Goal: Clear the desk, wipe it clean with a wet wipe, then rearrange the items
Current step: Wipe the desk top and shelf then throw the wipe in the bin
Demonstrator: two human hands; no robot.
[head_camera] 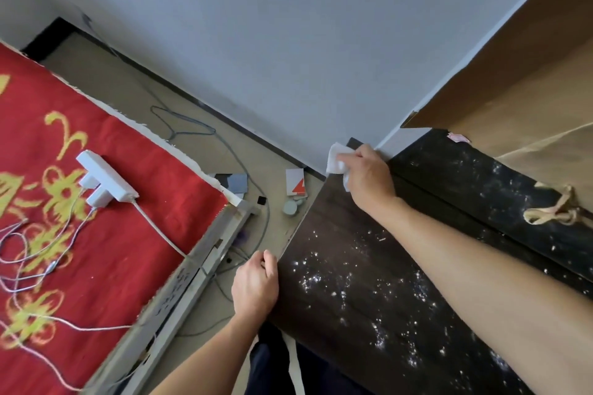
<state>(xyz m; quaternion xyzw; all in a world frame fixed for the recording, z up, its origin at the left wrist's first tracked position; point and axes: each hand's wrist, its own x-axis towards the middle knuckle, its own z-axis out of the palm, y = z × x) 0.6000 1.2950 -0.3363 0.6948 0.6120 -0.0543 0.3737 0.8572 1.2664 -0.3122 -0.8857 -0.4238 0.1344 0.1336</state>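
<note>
pressing a white wipe at the worktop's far corner, the right hand kept a closed grip; the left hand curled over its left edge, beside a floor card marked "4".

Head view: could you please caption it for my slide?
Right hand wipes dark desk corner with wet wipe; left hand grips its edge.
</note>
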